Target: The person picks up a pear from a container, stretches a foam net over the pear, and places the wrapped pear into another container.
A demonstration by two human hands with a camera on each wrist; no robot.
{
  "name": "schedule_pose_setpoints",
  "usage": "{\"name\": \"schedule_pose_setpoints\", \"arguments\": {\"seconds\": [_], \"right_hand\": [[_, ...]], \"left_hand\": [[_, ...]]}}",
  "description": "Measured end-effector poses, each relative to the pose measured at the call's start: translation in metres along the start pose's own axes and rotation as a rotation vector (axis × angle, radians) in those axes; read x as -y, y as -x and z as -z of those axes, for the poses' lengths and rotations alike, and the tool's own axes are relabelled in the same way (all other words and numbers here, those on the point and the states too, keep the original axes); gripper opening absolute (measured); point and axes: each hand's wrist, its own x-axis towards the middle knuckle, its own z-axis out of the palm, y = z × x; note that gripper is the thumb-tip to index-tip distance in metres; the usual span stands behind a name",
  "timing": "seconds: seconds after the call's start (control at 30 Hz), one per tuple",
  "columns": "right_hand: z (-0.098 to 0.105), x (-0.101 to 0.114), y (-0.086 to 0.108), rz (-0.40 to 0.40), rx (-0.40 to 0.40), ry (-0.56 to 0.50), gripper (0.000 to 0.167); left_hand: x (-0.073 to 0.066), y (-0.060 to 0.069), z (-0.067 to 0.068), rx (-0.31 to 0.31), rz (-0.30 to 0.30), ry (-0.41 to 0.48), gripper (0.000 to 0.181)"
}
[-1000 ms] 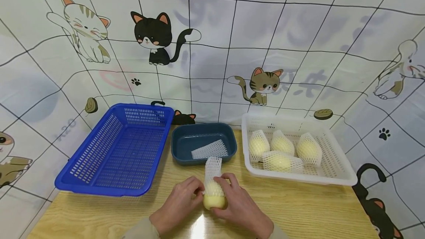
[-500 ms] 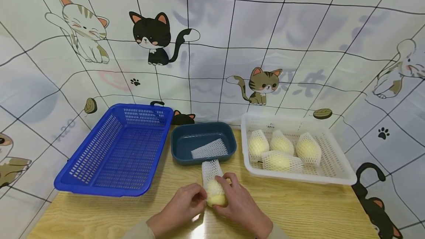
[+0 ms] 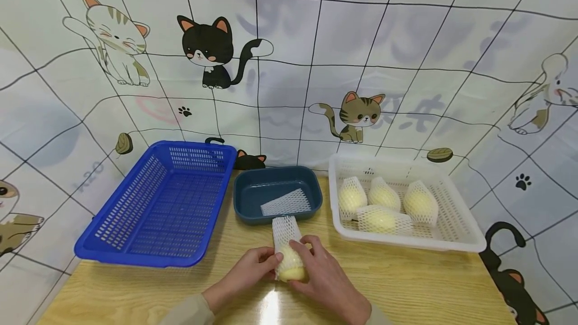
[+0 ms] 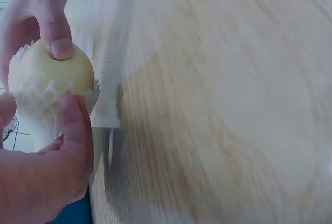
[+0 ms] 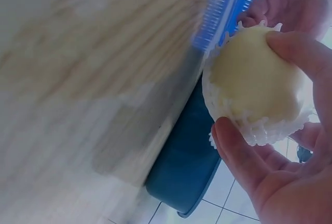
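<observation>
A pale yellow pear (image 3: 292,274) sits partly inside a white foam net sleeve (image 3: 285,230), whose loose end points away toward the teal tray. My right hand (image 3: 326,276) grips the pear between thumb and fingers, from the right. On the opposite side, my left hand (image 3: 247,271) pinches the sleeve's edge against the fruit. Seen from the left wrist, the bare end of the pear (image 4: 72,73) shows above the net, with the right thumb pressed on it. The right wrist view shows the pear (image 5: 257,73) with the frilled net edge around its side.
A blue plastic basket (image 3: 135,259) stands at the left. Behind the hands, a teal tray (image 3: 241,214) holds a flat net sleeve (image 3: 286,203). The white basket (image 3: 456,242) on the right contains several netted pears (image 3: 420,202). All rest on a wooden table (image 3: 406,285) against a cat-print curtain.
The net has come further down over the pear, and its loose end has swung slightly left. My left hand shifted a little and its thumb now lies on the net. The right hand stays nearly still.
</observation>
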Motion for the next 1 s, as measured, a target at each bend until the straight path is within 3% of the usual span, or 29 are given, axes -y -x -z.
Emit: {"name": "schedule_pose_setpoints", "arguments": {"seconds": [0.33,0.43,0.6,0.67,0.73,0.87,1.0], "right_hand": [[0.004,0.002,0.000,0.000,0.003,-0.022,0.082],[0.003,0.001,0.000,0.018,-0.011,-0.017,0.083],[-0.001,-0.002,0.002,0.046,-0.001,-0.005,0.083],[-0.001,-0.003,0.002,0.049,0.016,-0.001,0.083],[-0.001,-0.004,0.002,0.043,0.040,-0.016,0.084],[0.005,-0.010,0.000,-0.001,0.122,-0.192,0.077],[0.010,-0.022,-0.001,-0.041,0.170,-0.489,0.056]], "left_hand": [[-0.005,-0.001,-0.001,0.057,0.093,0.093,0.062],[-0.004,-0.002,-0.003,0.042,0.096,0.031,0.063],[-0.001,-0.001,-0.006,-0.124,-0.003,-0.272,0.063],[0.000,-0.001,-0.008,-0.208,-0.079,-0.364,0.064],[0.002,-0.001,-0.009,-0.249,-0.170,-0.415,0.060],[0.005,0.002,-0.009,-0.226,-0.344,-0.471,0.030],[0.005,0.005,-0.004,-0.161,-0.379,-0.478,0.020]]}}
